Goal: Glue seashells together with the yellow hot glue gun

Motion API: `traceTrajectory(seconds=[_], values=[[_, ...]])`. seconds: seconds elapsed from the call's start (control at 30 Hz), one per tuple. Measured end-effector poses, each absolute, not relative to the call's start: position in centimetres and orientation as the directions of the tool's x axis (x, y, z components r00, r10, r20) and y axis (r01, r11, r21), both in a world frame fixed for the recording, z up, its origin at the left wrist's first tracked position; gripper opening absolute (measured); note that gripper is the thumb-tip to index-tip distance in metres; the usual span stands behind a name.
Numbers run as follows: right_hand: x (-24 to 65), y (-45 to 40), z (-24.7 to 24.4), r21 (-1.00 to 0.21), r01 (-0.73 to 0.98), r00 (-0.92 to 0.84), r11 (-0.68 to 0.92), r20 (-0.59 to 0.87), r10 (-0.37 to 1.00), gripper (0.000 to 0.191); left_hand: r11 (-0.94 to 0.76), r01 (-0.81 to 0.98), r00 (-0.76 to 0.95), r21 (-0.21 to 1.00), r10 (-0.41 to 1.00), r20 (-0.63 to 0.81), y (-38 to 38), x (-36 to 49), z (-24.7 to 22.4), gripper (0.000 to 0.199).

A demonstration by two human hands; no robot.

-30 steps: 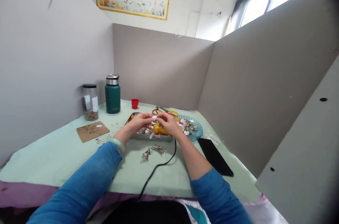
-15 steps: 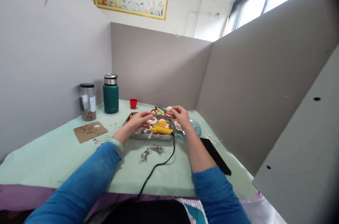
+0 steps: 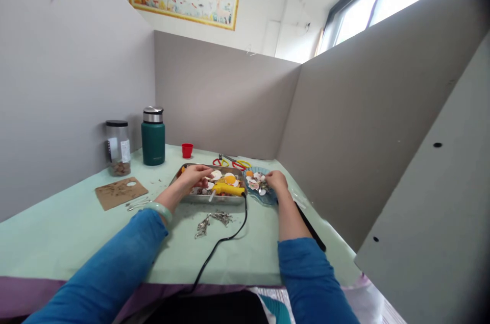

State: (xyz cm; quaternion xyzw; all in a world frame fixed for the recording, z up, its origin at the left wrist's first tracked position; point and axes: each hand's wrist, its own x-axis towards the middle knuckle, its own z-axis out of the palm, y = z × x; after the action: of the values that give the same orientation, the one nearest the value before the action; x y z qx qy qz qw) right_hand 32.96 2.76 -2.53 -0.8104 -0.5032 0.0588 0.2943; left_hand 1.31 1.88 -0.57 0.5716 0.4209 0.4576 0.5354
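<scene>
Reaching Aside: Right Hand [image 3: 277, 181] Over the Blue Plate [image 3: 255, 197]

The small white piece, pinched in the right fingertips half a second ago, can no longer be made out; it is either hidden under those fingers or among the decorative pieces [image 3: 254, 181] on the plate, just to their left; the right hand has moved across to the plate's right side, its fingers drawn close together, and whether they hold anything I cannot tell; the shift suggests that piece is being laid with the others. The left hand [image 3: 196, 176] stays above the metal tray [image 3: 214, 201], fingers loosely parted, nothing visible between them; the yellow glue gun [image 3: 229, 190] lies on the tray to that hand's right, untouched; metal clips [image 3: 221, 218] lie nearer the body; a cardboard sheet [image 3: 118, 194] lies well to its left; scissors [image 3: 241, 164] lie beyond, between both hands.
</scene>
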Motion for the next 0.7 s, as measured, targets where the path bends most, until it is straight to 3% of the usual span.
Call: traceTrajectory(seconds=[0.17, 0.33, 0.47, 0.53, 0.6, 0.7], values=[[33.4, 2.0, -1.9, -0.547, 0.769, 0.544, -0.332, 0.285, 0.789, 0.033, -0.071, 0.007, 0.255, 0.997, 0.965, 0.067, 1.9, 1.2, -0.6, 0.033], [32.1, 1.7, -0.8, -0.559, 0.802, 0.469, -0.207, 0.377, 0.798, 0.026, -0.075, -0.008, 0.244, 0.997, 0.967, 0.074, 1.9, 1.4, -0.7, 0.032], [28.5, 0.9, -0.2, -0.639, 0.736, 0.129, 0.222, 0.455, 0.881, 0.026, -0.105, -0.097, 0.162, 0.99, 0.98, 0.12, 2.6, 0.8, -0.7, 0.031], [26.6, 0.0, 0.3, -0.616, 0.689, -0.076, 0.382, 0.463, 0.883, 0.03, -0.117, -0.139, 0.099, 0.983, 0.986, 0.131, 3.0, 0.2, -0.5, 0.03], [25.0, -1.0, 0.8, -0.566, 0.669, -0.269, 0.482, 0.421, 0.867, 0.034, -0.129, -0.156, 0.041, 0.979, 0.99, 0.137, 3.4, -0.4, -0.4, 0.029], [23.4, -1.9, 1.0, -0.489, 0.723, -0.397, 0.487, 0.284, 0.873, 0.041, -0.16, -0.084, -0.015, 0.984, 0.987, 0.159, 3.9, -1.0, -0.3, 0.024]])
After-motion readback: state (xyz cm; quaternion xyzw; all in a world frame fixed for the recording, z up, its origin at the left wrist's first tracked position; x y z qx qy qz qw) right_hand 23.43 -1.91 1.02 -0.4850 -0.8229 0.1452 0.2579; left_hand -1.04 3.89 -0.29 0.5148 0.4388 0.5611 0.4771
